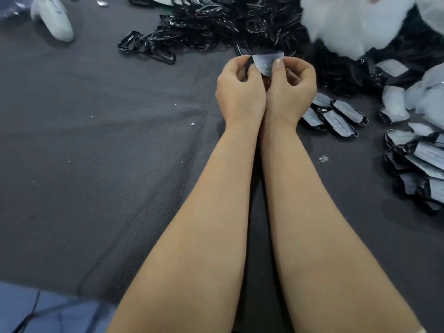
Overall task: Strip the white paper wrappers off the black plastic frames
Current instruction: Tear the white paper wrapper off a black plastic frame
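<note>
White paper wrapper [267,62], half peeled, is pinched in my right hand [291,86] while my left hand [238,91] grips its black frame [249,63] above the grey cloth [96,145], a large heap of bare frames [216,20] lying beyond and many wrapped ones [336,117] waiting to my right.

**Off-task items on the tabletop**

A dark grey cloth [108,164] covered the tabletop. A white moulded object [54,19] lay at the far left. Tiny pale specks [192,124] dotted the cloth, and blue fabric [60,313] filled the near left corner.
</note>
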Demonstrator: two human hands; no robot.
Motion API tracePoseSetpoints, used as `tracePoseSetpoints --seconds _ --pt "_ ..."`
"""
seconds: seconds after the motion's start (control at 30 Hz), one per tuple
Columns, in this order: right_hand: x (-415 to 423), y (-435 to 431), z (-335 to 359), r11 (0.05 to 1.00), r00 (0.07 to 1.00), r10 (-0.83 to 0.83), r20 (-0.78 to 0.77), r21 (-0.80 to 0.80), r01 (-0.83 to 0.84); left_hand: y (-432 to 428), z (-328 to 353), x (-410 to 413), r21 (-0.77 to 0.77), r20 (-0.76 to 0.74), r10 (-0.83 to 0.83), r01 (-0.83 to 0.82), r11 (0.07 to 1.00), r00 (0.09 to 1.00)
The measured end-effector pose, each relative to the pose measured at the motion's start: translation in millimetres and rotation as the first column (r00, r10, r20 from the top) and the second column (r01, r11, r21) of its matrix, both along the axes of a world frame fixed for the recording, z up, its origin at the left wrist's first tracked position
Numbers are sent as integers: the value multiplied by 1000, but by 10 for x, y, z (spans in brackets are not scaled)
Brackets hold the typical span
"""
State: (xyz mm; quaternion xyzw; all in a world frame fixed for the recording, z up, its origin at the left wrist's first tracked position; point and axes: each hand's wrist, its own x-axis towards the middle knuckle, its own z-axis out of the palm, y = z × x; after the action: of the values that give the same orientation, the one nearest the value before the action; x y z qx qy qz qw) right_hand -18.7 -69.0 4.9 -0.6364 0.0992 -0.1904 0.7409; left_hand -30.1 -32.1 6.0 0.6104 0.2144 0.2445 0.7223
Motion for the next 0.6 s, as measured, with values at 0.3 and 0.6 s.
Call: tracePoseSetpoints --seconds 0.3,0.6 --pt "10 7 10 1000 999 10 -49 22 -9 4 9 -10 -30 -4 29 -30 999 1000" --pt "15 1 6 999 997 30 -67 35 -28 -8 23 -23 -33 0 47 -47 998 999"
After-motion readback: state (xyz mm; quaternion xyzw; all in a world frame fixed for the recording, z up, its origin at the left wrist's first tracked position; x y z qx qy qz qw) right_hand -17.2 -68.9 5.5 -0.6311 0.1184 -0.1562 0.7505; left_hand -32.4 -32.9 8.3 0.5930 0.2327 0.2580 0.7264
